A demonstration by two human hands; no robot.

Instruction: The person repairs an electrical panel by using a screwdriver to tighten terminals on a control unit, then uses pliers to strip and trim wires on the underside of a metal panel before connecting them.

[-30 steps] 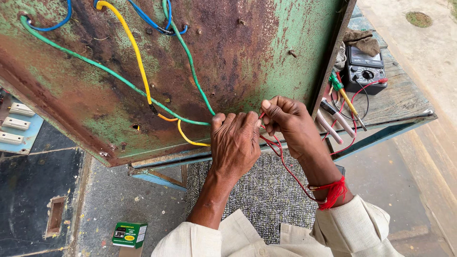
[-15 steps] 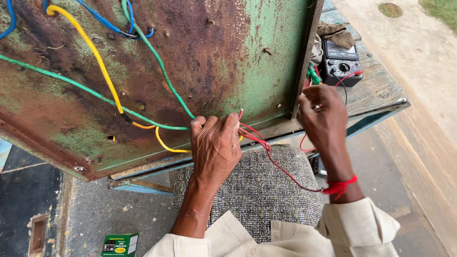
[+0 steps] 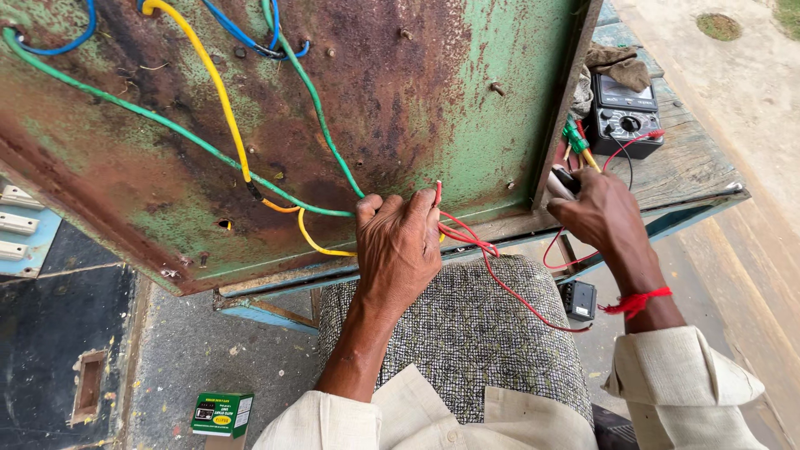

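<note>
The left hand (image 3: 398,250) is closed around a red wire (image 3: 492,271), pinching it so that its bare tip stands up just above the fingers, against the lower edge of a rusty green metal panel (image 3: 467,108). From the hand the red wire loops down and to the right over a patterned grey cushion (image 3: 467,333) and runs on toward the other wrist. The right hand (image 3: 600,212) is off to the right, at the panel's right edge, with its fingers curled over a small tool (image 3: 560,179) with a pale tip; only the end of it shows, so what kind of tool it is cannot be told. A red thread (image 3: 637,300) is tied round that wrist. Just beyond the right hand, on the wooden bench (image 3: 692,162), sits a black meter (image 3: 625,117) with a dial, a brown rag (image 3: 617,62) lying behind it. Across the panel run a yellow wire (image 3: 221,100), a green wire (image 3: 167,125) and a blue wire (image 3: 242,33). A small black box (image 3: 579,300) lies near the cushion's right edge, and a green carton (image 3: 221,414) stands on the ground at lower left.
</note>
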